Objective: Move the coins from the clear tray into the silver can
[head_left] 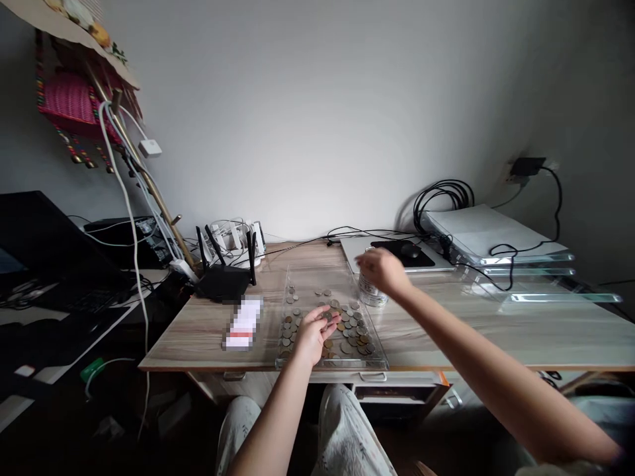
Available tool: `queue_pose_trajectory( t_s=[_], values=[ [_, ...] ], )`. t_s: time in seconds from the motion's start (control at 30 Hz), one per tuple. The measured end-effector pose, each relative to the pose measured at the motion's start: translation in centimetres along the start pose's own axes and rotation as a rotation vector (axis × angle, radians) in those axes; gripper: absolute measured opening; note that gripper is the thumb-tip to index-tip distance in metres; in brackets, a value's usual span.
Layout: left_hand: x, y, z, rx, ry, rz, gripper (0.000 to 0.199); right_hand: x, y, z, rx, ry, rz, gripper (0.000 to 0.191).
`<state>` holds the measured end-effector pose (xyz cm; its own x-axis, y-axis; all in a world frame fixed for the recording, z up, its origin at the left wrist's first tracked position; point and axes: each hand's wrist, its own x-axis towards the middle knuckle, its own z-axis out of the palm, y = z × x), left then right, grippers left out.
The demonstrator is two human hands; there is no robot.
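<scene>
Coins (347, 324), mixed silver and brass

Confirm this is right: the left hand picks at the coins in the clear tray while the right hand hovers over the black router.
Not quite. In the head view the right hand is over the small jar beside the clear tray, not the black router, which stands at the far left. The rest holds: the left hand picks at the coins in the tray.
</scene>
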<state>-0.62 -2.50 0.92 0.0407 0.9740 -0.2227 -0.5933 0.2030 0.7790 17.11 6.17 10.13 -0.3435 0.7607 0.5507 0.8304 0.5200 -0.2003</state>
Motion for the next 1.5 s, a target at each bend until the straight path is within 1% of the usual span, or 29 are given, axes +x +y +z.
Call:
queue_pose_trajectory(
  t_s=[0.07,0.13,0.2,0.3,0.37,0.43,0.47,0.5,0.57,0.63,0.67,0.7,0.73,0.77,0.83,0.9,0.93,0.97,1.0,1.07,1.1,1.13,1.17,1.27,1.3,1.33,1.37,1.43,1.5],
  values=[
    [0.0,0.0,0.1,-0.03,0.012,0.016,0.029,-1.6,-2.9,1.6,0.189,-0.224,-0.163,0.026],
    [-0.1,0.1,0.2,-0.074,0.033,0.04,0.031,-3.0,-4.9,3.3,0.294,-0.364,-0.276,0.024],
    [-0.1,0.1,0.2,-0.124,0.058,0.058,0.032,-3.6,-5.8,4.7,0.322,-0.386,-0.319,0.021],
    [0.0,0.1,0.1,-0.169,0.09,0.025,0.032,-3.3,-5.6,5.7,0.348,-0.408,-0.333,0.018],
    [0.1,0.0,-0.1,-0.185,0.097,-0.002,0.031,-2.5,-5.1,5.5,0.405,-0.484,-0.343,0.015],
    [0.0,0.0,-0.2,-0.202,0.064,-0.023,0.027,-1.4,-4.3,4.5,0.481,-0.522,-0.329,0.011],
    [0.0,0.0,-0.3,-0.213,0.042,-0.03,0.024,-0.8,-3.8,3.9,0.506,-0.493,-0.309,0.011],
    [0.0,0.1,-0.3,-0.223,0.024,-0.037,0.024,-0.2,-3.0,3.2,0.513,-0.422,-0.273,0.011],
    [-0.2,0.3,-0.3,-0.241,0.011,-0.048,0.028,1.0,-1.0,1.7,0.45,-0.173,-0.151,0.015],
    [-0.3,0.5,-0.2,-0.248,0.014,-0.057,0.032,1.9,1.3,0.6,0.3,0.097,-0.001,0.016],
    [-0.4,0.5,-0.2,-0.244,0.014,-0.067,0.033,2.2,2.5,0.2,0.222,0.189,0.062,0.016],
    [-0.4,0.6,-0.1,-0.239,0.014,-0.076,0.034,2.4,3.6,0.0,0.156,0.235,0.103,0.015],
    [-0.5,0.6,-0.1,-0.233,0.012,-0.086,0.034,2.5,4.6,-0.2,0.113,0.24,0.122,0.014],
    [-0.5,0.6,-0.1,-0.229,0.008,-0.092,0.034,2.5,5.5,-0.2,0.095,0.214,0.127,0.013],
    [-0.5,0.5,-0.2,-0.225,-0.013,-0.093,0.033,2.3,6.9,-0.2,0.118,0.116,0.128,0.013],
    [-0.6,0.5,-0.2,-0.218,-0.043,-0.086,0.033,2.1,7.6,-0.4,0.17,0.029,0.158,0.014],
    [-0.6,0.5,-0.2,-0.213,-0.052,-0.085,0.034,1.9,7.7,-0.5,0.187,0.019,0.172,0.015],
    [-0.5,0.6,-0.2,-0.213,-0.056,-0.086,0.034,1.8,7.5,-0.7,0.193,0.047,0.176,0.016],
    [-0.5,0.6,-0.2,-0.219,-0.053,-0.09,0.034,1.6,7.0,-0.8,0.192,0.115,0.168,0.018],
    [-0.5,0.7,-0.2,-0.257,-0.031,-0.095,0.034,1.2,5.1,-0.7,0.204,0.277,0.105,0.022],
    [-0.5,0.8,-0.2,-0.283,-0.013,-0.097,0.035,0.9,3.8,-0.4,0.234,0.303,0.049,0.023],
    [-0.5,0.8,-0.2,-0.311,0.007,-0.098,0.035,0.5,2.2,0.0,0.283,0.26,-0.024,0.024],
    [-0.5,0.8,-0.2,-0.338,0.026,-0.098,0.035,0.1,0.6,0.6,0.341,0.152,-0.116,0.024],
    [-0.5,0.8,-0.3,-0.401,0.048,-0.051,0.034,-1.4,-3.7,2.7,0.465,-0.289,-0.406,0.02],
    [-0.5,0.8,-0.4,-0.411,0.041,-0.027,0.034,-1.8,-4.8,3.3,0.473,-0.387,-0.461,0.018],
    [-0.5,0.8,-0.5,-0.415,0.032,-0.007,0.034,-2.1,-5.6,3.9,0.47,-0.445,-0.489,0.016],
    [-0.5,0.8,-0.5,-0.413,0.024,0.008,0.035,-2.4,-6.2,4.3,0.464,-0.471,-0.496,0.014],
    [-0.5,0.7,-0.7,-0.4,0.015,0.01,0.036,-2.5,-6.6,4.6,0.466,-0.467,-0.492,0.012],
    [-0.5,0.7,-0.6,-0.378,0.017,-0.013,0.036,-2.1,-5.9,4.1,0.502,-0.424,-0.476,0.013]
  ],
)
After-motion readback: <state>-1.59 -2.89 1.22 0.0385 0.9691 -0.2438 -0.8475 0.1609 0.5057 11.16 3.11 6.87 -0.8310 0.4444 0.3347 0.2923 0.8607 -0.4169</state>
